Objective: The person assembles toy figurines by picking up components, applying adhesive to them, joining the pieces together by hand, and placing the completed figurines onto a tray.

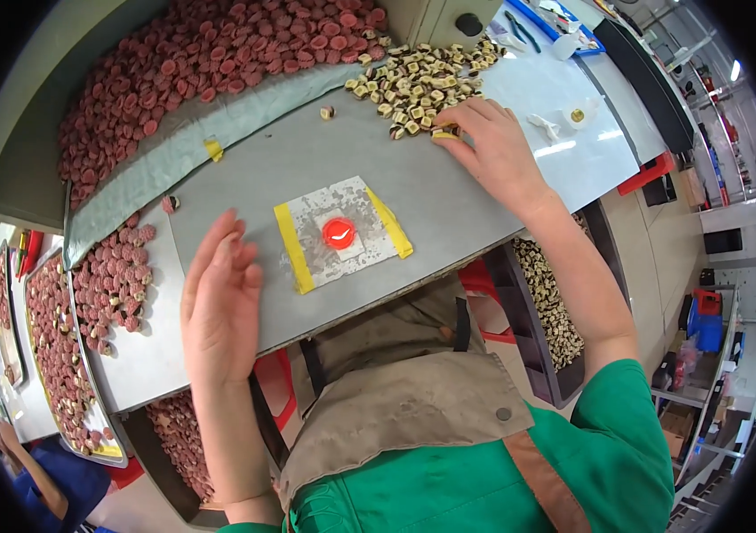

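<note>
My right hand (495, 153) is at the near edge of a pile of small cream-and-dark square pieces (418, 80). Thumb and forefinger pinch one such piece (445, 134). My left hand (220, 302) hovers over the front left of the grey table mat (244, 191), palm turned inward, fingers loosely bent and apart, with nothing seen in them. Between the hands a grey-and-white worn plate (360, 197) is held down with yellow tape strips. On its middle sits a red round piece (339, 234) with a bright glint. A lone cream-and-dark piece (327, 113) lies left of the pile.
Ridged dark-red shell-like caps (244, 44) are heaped at the back left behind a pale cloth strip (164, 147). Assembled pieces (116, 275) lie at the left, beside a full tray (58, 346). Below the table edge stands a bin (551, 311) of cream pieces. Another person's arm (36, 471) shows lower left.
</note>
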`<state>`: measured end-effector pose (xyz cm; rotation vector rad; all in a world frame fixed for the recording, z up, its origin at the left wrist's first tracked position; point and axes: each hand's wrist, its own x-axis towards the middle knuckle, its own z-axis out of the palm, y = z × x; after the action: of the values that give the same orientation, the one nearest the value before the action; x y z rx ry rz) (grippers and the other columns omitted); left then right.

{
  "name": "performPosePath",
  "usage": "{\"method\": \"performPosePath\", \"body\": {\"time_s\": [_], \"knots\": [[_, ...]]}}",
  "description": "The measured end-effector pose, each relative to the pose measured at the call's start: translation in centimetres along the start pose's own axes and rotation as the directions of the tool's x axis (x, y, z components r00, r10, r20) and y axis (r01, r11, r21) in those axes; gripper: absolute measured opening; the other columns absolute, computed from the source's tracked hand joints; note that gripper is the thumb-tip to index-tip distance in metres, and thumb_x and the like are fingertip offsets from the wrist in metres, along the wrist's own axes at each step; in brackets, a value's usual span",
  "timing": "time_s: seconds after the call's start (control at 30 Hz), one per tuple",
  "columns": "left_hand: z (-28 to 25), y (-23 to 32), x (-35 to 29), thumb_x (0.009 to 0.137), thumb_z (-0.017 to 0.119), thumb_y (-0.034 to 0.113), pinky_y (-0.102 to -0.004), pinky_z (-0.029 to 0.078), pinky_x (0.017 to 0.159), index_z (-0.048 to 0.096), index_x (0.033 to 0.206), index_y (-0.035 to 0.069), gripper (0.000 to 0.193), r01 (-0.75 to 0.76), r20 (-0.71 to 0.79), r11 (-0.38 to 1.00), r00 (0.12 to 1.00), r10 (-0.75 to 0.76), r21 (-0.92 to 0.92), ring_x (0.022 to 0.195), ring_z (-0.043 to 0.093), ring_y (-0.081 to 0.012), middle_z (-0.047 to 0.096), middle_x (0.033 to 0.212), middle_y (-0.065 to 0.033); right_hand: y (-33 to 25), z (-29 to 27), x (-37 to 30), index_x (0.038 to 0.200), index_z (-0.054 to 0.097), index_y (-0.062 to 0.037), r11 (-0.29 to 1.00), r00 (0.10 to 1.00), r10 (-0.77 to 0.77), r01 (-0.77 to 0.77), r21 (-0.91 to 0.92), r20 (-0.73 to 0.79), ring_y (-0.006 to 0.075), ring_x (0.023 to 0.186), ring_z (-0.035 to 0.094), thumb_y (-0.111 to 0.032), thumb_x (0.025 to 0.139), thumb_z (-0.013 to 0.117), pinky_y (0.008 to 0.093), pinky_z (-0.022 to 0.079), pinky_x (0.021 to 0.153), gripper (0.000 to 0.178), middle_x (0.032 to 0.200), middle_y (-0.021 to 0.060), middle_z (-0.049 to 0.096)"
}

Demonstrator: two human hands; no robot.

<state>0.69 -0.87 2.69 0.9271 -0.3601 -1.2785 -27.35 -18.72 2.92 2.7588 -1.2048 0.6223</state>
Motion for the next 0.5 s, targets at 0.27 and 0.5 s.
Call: {"method": "performPosePath", "body": {"time_s": [0.27, 0.5], "knots": [[0.5, -3.0, -0.5, 0.096, 0.052, 0.014, -0.0259, 0.046, 0.088, 0.047, 0.131, -0.001, 0.039, 0.045, 0.157, 0.984, 0.988, -0.018, -0.173, 0.097, 0.057, -0.0115, 0.058, 0.11, -0.0062, -3.4, 0.5, -0.5, 0.095, 0.06, -0.0072, 0.966, 1.0, 0.016, -0.017, 0.257, 0.005, 0.0235, 0.091, 0.057, -0.007, 0.079, 0.065, 0.0344, 0.043, 0.083, 0.017, 0.094, 0.0053, 0.062], [0.5, -3.2, -0.5, 0.096, 0.05, 0.011, -0.0261, 0.049, 0.085, 0.039, 0.135, -0.003, 0.043, 0.115, 0.145, 0.967, 0.986, -0.083, -0.227, 0.094, 0.056, -0.0135, 0.054, 0.113, -0.0105, -4.7, 1.0, -1.7, 0.098, 0.057, -0.0052, 0.918, 0.99, -0.032, -0.026, 0.395, 0.14, 0.0224, 0.099, 0.056, -0.001, 0.08, 0.062, 0.0318, 0.047, 0.086, 0.019, 0.108, 0.0057, 0.065]]}}
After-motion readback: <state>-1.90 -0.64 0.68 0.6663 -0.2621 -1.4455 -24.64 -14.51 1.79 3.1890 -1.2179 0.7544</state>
